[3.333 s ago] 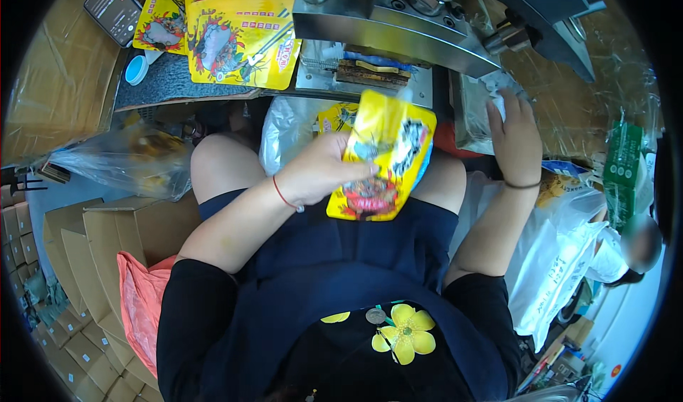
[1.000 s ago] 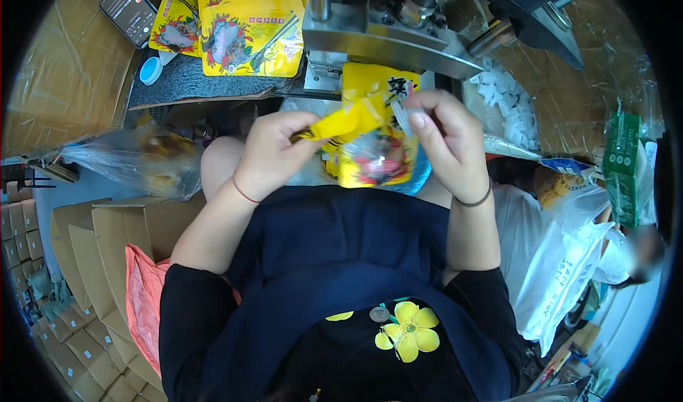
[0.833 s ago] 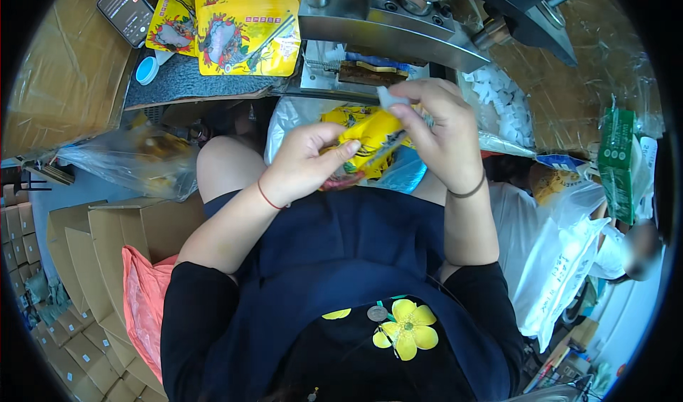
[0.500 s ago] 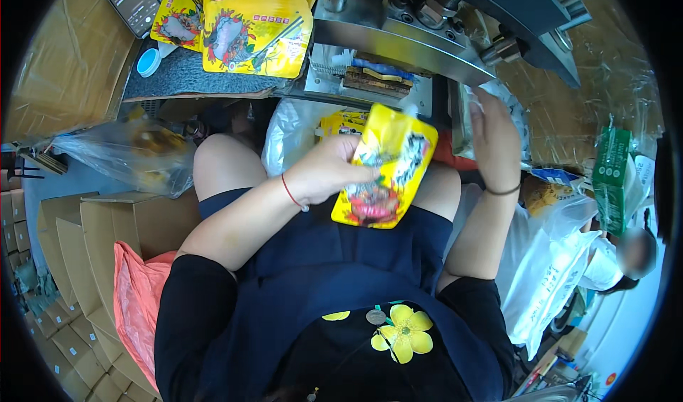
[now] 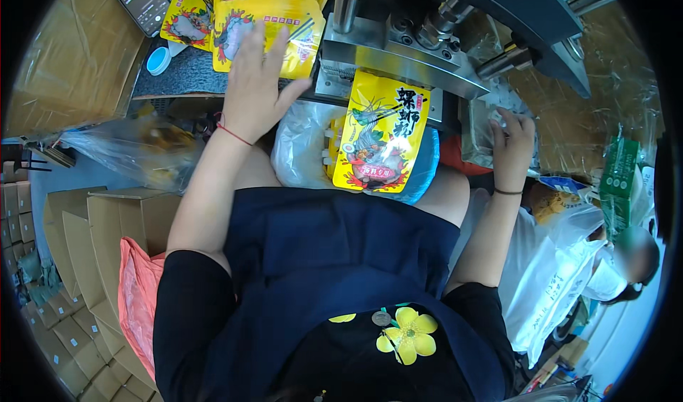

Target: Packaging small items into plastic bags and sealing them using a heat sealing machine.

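A yellow printed pouch (image 5: 388, 135) rests with its upper end at the metal press (image 5: 405, 53), its lower part hanging over a bag at my lap. Neither hand touches it. My left hand (image 5: 260, 85) is open, fingers spread over the stack of flat yellow pouches (image 5: 302, 46) on the dark bench; whether the fingertips touch the top one is unclear. Beside the press, my right hand (image 5: 514, 146) is at a clear plastic-lined container (image 5: 478, 135). Its fingers are bent together around a small whitish thing too small to name.
Near the stack lie a phone (image 5: 142, 3), a blue round lid (image 5: 158, 61) and another yellow pouch (image 5: 188, 18). A white plastic bag (image 5: 299, 142) with more yellow pouches is below the press. Cardboard boxes (image 5: 135, 217) stand at left; another person (image 5: 626, 267) is at far right.
The pouch has left my left hand and is now at the press. My left hand has moved up and left to the stack. My right hand has come down slightly, its fingers now bent.
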`<state>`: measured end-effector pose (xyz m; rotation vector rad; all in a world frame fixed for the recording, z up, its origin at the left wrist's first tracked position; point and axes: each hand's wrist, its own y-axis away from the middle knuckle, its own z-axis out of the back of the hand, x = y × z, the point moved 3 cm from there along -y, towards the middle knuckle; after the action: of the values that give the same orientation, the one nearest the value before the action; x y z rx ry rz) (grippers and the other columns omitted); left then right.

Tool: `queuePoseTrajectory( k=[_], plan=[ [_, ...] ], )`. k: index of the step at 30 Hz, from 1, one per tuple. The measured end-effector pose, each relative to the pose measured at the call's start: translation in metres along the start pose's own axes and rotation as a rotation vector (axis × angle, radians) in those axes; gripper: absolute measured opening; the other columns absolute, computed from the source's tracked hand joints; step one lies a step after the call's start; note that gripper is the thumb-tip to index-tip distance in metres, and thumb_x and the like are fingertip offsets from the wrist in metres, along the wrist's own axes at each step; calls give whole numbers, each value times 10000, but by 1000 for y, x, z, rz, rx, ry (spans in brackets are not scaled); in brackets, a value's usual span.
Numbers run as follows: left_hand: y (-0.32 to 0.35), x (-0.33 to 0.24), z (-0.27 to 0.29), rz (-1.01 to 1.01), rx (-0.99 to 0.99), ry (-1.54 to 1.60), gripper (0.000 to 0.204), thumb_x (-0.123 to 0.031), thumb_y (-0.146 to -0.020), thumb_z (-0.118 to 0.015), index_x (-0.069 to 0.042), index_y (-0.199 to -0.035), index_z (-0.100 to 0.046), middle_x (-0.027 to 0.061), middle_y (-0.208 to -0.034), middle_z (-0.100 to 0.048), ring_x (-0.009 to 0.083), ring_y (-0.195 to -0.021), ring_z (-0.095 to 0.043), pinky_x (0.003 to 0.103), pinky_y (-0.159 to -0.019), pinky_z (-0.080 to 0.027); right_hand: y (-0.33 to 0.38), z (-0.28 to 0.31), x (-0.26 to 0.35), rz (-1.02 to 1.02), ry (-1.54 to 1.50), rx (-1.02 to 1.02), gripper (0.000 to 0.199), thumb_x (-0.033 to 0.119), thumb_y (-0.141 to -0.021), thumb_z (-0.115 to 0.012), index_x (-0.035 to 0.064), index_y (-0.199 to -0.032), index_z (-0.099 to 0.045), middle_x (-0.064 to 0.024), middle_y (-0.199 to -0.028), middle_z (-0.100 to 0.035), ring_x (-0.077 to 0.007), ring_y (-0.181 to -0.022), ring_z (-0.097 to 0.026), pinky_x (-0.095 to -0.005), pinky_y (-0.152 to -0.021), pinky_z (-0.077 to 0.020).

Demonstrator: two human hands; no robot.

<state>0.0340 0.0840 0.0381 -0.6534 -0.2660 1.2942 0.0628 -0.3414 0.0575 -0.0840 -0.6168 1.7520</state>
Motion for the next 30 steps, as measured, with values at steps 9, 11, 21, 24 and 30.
queuePoseTrajectory(
  k=[9, 11, 21, 24, 30],
  plan=[
    [45, -2, 15, 254, 121, 555, 217, -97, -928, -647, -36, -1136, -665, 176, -915, -669, 343, -845, -647, 382, -740, -507, 10, 2, 91, 211, -375, 48, 164, 151, -990, -569, -1, -976, -627, -112, -853, -628, -195, -743, -583, -313, -690, -472],
    [46, -24, 17, 308, 209, 678, 139, -84, -954, -601, -4, -1054, -655, 184, -901, -650, 356, -795, -619, 360, -696, -488, 10, -4, 119, 197, -645, 291, 160, 141, -997, -549, -1, -979, -620, -103, -844, -605, -185, -751, -583, -299, -684, -469],
    [63, -56, -4, 579, 343, 1223, 168, -63, -996, -556, 40, -1114, -616, 138, -1077, -701, 182, -964, -664, 300, -874, -510, 4, 2, 114, 164, -654, 284, 158, 143, -998, -561, 1, -965, -620, -71, -846, -598, -165, -757, -554, -282, -699, -447],
    [60, -76, -2, 629, 406, 1557, 287, -157, -1026, -575, 27, -1240, -631, 36, -1133, -703, 89, -971, -623, 270, -876, -510, 8, 6, 122, 169, -737, 331, 200, 177, -1025, -539, 2, -996, -632, -48, -888, -622, -117, -748, -529, -253, -689, -430],
    [51, -94, -4, 404, 725, 1115, 341, -256, -978, -655, 28, -1167, -669, 111, -949, -727, 98, -849, -649, 274, -781, -509, 3, 27, 128, 11, -1095, 97, 148, 139, -984, -630, -7, -993, -649, -33, -875, -643, -84, -766, -566, -238, -680, -457]
  ],
)
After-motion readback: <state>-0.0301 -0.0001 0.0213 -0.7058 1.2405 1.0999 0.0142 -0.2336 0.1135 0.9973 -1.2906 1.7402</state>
